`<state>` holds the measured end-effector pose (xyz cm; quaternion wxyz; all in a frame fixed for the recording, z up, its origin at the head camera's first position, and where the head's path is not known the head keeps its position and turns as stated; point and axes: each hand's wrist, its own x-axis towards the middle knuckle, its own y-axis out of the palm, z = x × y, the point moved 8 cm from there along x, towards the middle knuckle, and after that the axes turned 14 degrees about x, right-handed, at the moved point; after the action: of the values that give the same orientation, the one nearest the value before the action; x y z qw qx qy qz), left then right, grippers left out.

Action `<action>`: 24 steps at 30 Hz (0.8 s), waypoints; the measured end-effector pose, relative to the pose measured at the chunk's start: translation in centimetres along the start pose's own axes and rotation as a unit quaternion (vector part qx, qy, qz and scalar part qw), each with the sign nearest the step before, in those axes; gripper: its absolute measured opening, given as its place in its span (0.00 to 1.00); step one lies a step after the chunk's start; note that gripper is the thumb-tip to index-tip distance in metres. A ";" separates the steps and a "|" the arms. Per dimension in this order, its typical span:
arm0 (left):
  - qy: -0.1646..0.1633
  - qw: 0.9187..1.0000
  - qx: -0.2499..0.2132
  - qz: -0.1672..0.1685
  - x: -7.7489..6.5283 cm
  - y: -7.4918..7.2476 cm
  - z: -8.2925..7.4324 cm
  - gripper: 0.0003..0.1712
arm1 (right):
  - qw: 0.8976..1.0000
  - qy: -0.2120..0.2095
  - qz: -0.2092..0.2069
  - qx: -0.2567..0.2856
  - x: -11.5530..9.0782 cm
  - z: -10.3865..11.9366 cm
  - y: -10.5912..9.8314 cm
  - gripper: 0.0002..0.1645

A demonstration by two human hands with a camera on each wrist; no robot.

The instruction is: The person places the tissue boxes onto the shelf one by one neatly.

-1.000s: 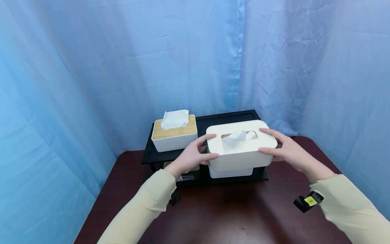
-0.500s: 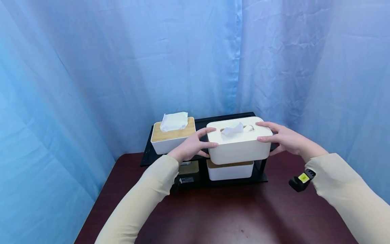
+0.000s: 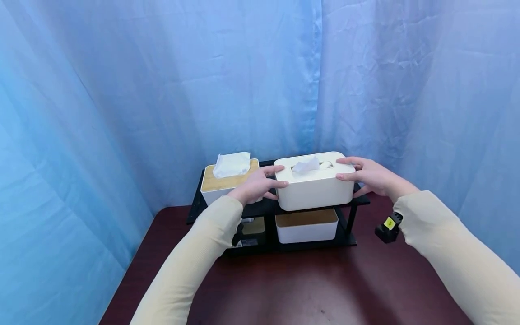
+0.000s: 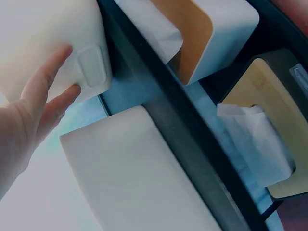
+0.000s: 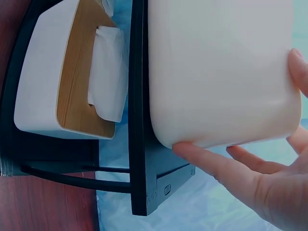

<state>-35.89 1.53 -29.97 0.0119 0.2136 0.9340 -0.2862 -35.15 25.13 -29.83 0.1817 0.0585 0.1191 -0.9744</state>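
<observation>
A white tissue box (image 3: 317, 194) with rounded corners and a tissue poking from its oval slot sits right at the upper tier of a black two-tier rack (image 3: 352, 219), on the right side. My left hand (image 3: 260, 184) grips its left end, thumb and fingers at the top edge. At the opposite end, my right hand (image 3: 373, 178) holds it the same way. In the left wrist view, fingertips (image 4: 72, 89) lie against the box's end, beside an oval outline. The right wrist view shows a finger (image 5: 192, 151) at the box's lower corner, close to the rack's edge.
Left on the upper tier stands a white tissue box with a wooden lid (image 3: 209, 180). Below, a wooden-lidded white box (image 3: 306, 232) and a dark-sided, wooden-lidded one (image 4: 276, 86) share the lower tier. Blue curtains (image 3: 162, 90) hang behind the dark red table (image 3: 284, 289).
Both hands have carried the white tissue box back and slightly left, over the upper tier. More of the wooden-lidded box below it now shows.
</observation>
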 end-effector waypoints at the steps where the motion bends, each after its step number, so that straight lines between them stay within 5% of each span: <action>1: -0.002 1.000 0.005 -0.009 0.1 -0.2 0.0 0.34 | 1.000 -0.001 -0.004 -0.004 0.2 0.0 0.0 0.48; 9: -0.036 0.997 0.023 -0.069 0.6 -1.2 0.3 0.32 | 0.998 -0.014 -0.051 -0.023 1.3 0.4 0.2 0.45; 24: -0.044 0.985 0.053 -0.157 0.8 -2.3 0.4 0.28 | 0.991 -0.012 -0.130 -0.005 2.6 0.6 0.3 0.46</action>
<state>-37.57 -0.10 -29.17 -0.0030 0.0521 0.9380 -0.3427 -37.46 23.87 -29.73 0.0555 0.0298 0.1280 -0.9898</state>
